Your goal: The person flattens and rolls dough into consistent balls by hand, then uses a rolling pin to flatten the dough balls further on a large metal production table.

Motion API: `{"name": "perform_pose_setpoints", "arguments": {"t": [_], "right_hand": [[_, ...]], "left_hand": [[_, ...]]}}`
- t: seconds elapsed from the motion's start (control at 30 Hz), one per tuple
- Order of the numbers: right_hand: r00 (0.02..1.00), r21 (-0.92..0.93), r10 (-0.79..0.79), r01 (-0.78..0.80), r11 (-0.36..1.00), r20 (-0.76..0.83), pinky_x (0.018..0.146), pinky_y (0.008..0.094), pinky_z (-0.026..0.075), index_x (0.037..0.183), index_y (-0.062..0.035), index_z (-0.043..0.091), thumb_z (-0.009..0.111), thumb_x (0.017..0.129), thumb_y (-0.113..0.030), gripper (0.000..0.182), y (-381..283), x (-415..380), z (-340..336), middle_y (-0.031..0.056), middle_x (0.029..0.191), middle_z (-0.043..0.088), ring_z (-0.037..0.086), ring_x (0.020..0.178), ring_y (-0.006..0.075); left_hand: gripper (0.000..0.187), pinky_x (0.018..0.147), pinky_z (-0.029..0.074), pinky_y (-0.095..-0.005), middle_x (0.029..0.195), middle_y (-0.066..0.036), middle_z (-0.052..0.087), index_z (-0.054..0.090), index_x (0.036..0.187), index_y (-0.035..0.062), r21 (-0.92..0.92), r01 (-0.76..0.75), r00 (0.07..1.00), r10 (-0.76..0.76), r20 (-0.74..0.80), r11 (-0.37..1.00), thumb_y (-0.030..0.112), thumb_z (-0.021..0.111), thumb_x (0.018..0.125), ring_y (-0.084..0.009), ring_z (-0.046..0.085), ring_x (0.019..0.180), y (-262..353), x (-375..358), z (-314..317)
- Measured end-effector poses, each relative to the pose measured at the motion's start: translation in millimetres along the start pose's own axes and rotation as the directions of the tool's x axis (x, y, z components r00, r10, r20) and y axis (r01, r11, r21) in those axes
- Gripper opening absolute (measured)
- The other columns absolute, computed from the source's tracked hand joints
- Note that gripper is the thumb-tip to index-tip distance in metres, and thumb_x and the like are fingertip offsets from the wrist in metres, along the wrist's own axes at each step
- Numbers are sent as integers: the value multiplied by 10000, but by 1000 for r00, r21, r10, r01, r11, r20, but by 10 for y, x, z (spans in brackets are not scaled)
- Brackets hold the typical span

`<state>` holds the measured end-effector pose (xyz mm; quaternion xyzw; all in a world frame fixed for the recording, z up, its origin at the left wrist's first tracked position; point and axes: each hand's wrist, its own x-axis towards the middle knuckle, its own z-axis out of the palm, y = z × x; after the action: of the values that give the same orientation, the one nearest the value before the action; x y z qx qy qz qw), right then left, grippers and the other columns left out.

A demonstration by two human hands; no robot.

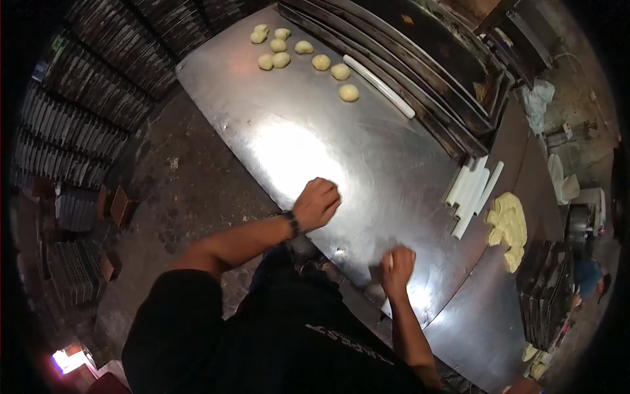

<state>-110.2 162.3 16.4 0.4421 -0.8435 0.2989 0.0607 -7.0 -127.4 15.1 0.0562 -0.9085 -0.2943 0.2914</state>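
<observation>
My left hand is curled, fingers together, low over the near edge of the metal table; whatever is under its palm is hidden. To its right, my right hand is closed over the table, with a small pale bit of what looks like dough showing at its fingers. Several round dough balls lie in a loose group at the far end of the table. A larger flattened mass of dough rests on the right part of the work surface.
A long white rolling pin lies beside stacked dark trays at the table's back. Several shorter white rods sit near the dough mass. More dark trays stand at the right. Racks line the left side.
</observation>
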Motion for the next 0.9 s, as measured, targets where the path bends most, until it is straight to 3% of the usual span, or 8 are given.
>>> {"name": "perform_pose_setpoints", "arguments": {"t": [0.27, 0.4, 0.53, 0.6, 0.63, 0.73, 0.83, 0.9], "right_hand": [[569, 174, 673, -688, 705, -473, 821, 350, 436, 877, 24, 588, 717, 770, -162, 250, 494, 523, 340, 125, 938, 563, 545, 858, 247], [641, 45, 688, -719, 693, -339, 884, 345, 452, 1019, 31, 585, 748, 731, -81, 349, -224, 330, 443, 123, 1022, 573, 569, 937, 231], [339, 205, 930, -929, 308, 141, 814, 305, 499, 1104, 7, 564, 678, 779, -3, 345, -714, 674, 100, 75, 1016, 582, 583, 919, 168], [499, 273, 863, -843, 464, 75, 828, 292, 484, 1121, -10, 560, 685, 777, -47, 368, -1216, 1692, 212, 65, 1038, 574, 572, 939, 157], [650, 382, 759, -710, 591, 34, 851, 292, 471, 1127, -20, 552, 702, 778, -88, 386, -1651, 2367, 280, 63, 1056, 559, 556, 965, 159], [854, 323, 89, 95, 942, -513, 778, 339, 514, 1136, -10, 506, 770, 737, -124, 492, -2481, 3731, 748, 101, 1063, 550, 549, 989, 198], [974, 413, -197, 228, 882, -116, 739, 398, 487, 1046, -20, 579, 799, 698, -236, 465, -2957, 4432, 1569, 135, 966, 569, 571, 877, 266], [993, 256, -29, -2, 967, 118, 748, 382, 501, 1075, -33, 589, 745, 743, -230, 416, -2845, 4599, 2328, 128, 983, 592, 593, 888, 260]], "left_hand": [[84, 769, 415, -437, 852, -129, 549, 582, 764, 60, -49, 254, 964, -248, 96, 966, 59, 602, 682, -335, 518, 865, -646, 583, 221], [168, 816, 449, -386, 946, -109, 588, 611, 864, 47, -272, 10, 936, 87, 341, 962, 97, 640, 706, -297, 550, 926, -423, 182, -306], [214, 792, 467, -347, 978, -109, 594, 616, 889, 44, -410, 189, 693, 175, 699, 892, 160, 680, 722, -262, 567, 950, -1022, 568, -1057], [206, 793, 469, -330, 985, -107, 594, 613, 888, 47, -624, 507, 554, 329, 765, 594, 171, 689, 742, -238, 573, 956, -1525, 1134, -1393], [175, 807, 472, -322, 948, -79, 604, 614, 895, 55, -787, 181, 747, 438, 500, 590, 159, 681, 771, -205, 588, 914, -1873, 1377, -1448], [146, 759, 481, -262, 882, -14, 632, 617, 906, 55, -617, 450, 893, -328, 309, 646, 40, 694, 783, -98, 583, 842, -2474, 2570, -2299], [315, 731, 501, -292, 871, -39, 651, 652, 899, 58, -293, 278, 911, -348, -222, 915, 298, 797, 757, -134, 608, 787, -3774, 3444, -2529], [400, 888, 464, -333, 1116, -113, 645, 642, 1124, 77, -147, 374, 923, -383, -43, 916, 362, 684, 847, -200, 604, 1016, -4754, 3480, -2419]]}}
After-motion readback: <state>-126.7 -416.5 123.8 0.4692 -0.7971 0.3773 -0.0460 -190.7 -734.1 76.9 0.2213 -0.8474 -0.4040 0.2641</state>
